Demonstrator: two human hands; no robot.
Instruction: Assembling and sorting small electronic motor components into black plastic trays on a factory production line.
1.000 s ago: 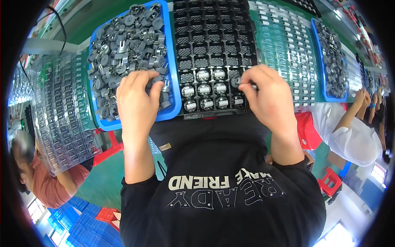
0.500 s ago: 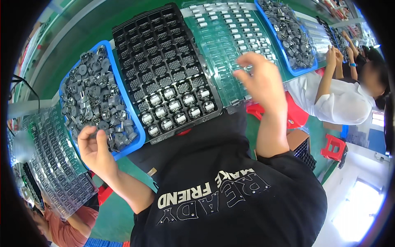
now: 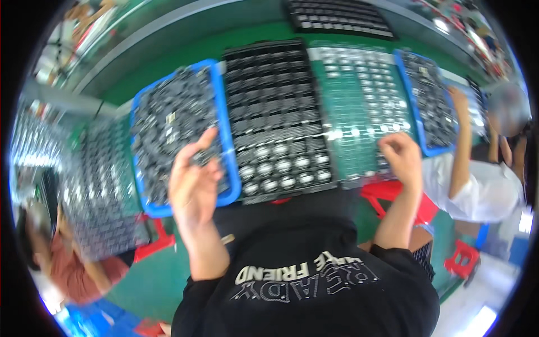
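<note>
My left hand hovers over the near right part of a blue bin heaped with small round grey parts with metal on them. Its fingers are spread, and nothing shows between them. Closed in a pinch, my right hand is above the near right corner of a clear plastic tray; what its fingertips hold, if anything, is hidden. Short silvery-white cylinders fill the tray's right and far pockets. Between the hands lies a black pocketed tray, its nearest rows holding parts with white tops.
Another blue bin of grey parts stands at the right, beside a co-worker in a white shirt. Farther back lies a second black tray. Stacked clear trays and a co-worker in a reddish top are at the left.
The view has turned and blurred, so the trays and bins appear farther right and lower. My left hand has moved in over the bin; my right hand has drawn nearer, its fingers now pinched.
</note>
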